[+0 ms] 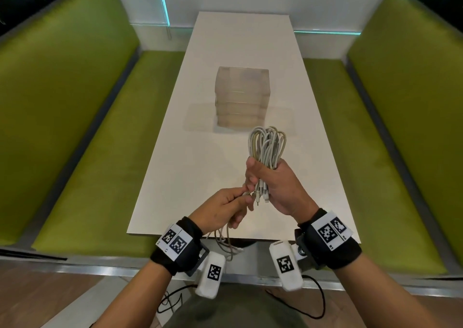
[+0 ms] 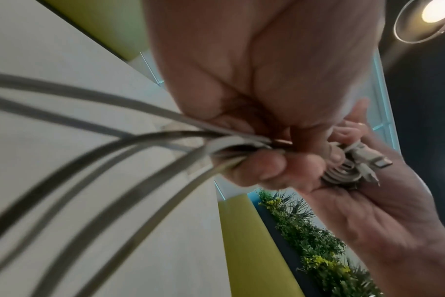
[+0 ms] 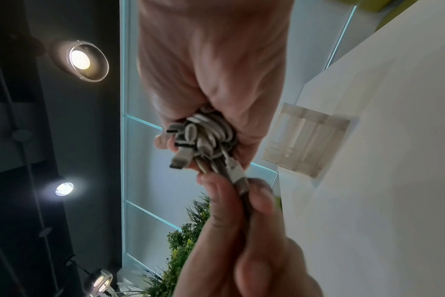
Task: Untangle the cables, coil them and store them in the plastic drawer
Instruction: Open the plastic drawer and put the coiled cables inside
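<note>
My right hand (image 1: pixel 270 185) grips a bundle of white cables (image 1: pixel 266 145) above the near part of the white table (image 1: pixel 190 177); their loops stand up out of the fist and several plug ends (image 3: pixel 181 158) stick out below it. Just to its left my left hand (image 1: pixel 225 210) pinches several loose strands (image 2: pixel 130 160) that hang past the table's front edge. In the right wrist view the left hand's fingers (image 3: pixel 224 201) close round a connector (image 3: pixel 238 172). The translucent plastic drawer unit (image 1: pixel 241 97) stands mid-table beyond the hands, all its drawers pushed in.
Green padded benches (image 1: pixel 82 137) run along both sides of the table, with a white wall at its far end. Black wires (image 1: pixel 318 300) trail from the wrist cameras over my lap. Plants (image 2: pixel 315 249) line the bench backs.
</note>
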Demonstrator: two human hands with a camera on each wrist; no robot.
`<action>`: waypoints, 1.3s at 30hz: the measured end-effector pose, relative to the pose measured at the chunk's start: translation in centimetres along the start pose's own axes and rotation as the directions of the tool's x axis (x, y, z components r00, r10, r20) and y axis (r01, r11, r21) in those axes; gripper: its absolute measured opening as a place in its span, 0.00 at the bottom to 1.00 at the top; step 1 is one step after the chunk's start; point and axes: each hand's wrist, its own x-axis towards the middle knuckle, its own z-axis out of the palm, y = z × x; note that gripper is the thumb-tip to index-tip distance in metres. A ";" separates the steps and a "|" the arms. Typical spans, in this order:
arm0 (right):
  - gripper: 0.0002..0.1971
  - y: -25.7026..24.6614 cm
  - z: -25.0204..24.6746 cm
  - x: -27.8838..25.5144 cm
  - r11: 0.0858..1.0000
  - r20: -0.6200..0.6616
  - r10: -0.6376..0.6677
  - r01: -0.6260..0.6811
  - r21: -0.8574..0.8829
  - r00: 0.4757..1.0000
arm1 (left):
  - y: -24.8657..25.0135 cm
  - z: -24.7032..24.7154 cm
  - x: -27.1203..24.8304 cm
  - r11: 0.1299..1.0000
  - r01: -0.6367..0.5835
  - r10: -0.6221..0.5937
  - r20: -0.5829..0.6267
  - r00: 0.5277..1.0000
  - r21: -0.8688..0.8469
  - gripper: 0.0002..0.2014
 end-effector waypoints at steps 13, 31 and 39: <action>0.10 -1.1 -0.6 0.5 0.999 -0.053 -0.042 0.044 0.029 0.998 | -1.6 -1.9 -0.7 0.994 0.043 -0.041 -0.021 0.999 0.101 0.18; 0.15 -2.9 -1.7 0.2 0.866 -0.009 -0.017 0.010 -0.501 1.000 | 0.2 -1.7 -1.4 0.991 0.128 -0.126 -0.039 0.991 0.043 0.13; 0.09 -3.3 -1.5 0.9 0.388 0.232 0.479 0.033 -0.921 0.847 | 1.0 -2.0 -1.5 0.998 0.051 -0.049 0.047 0.998 -0.041 0.14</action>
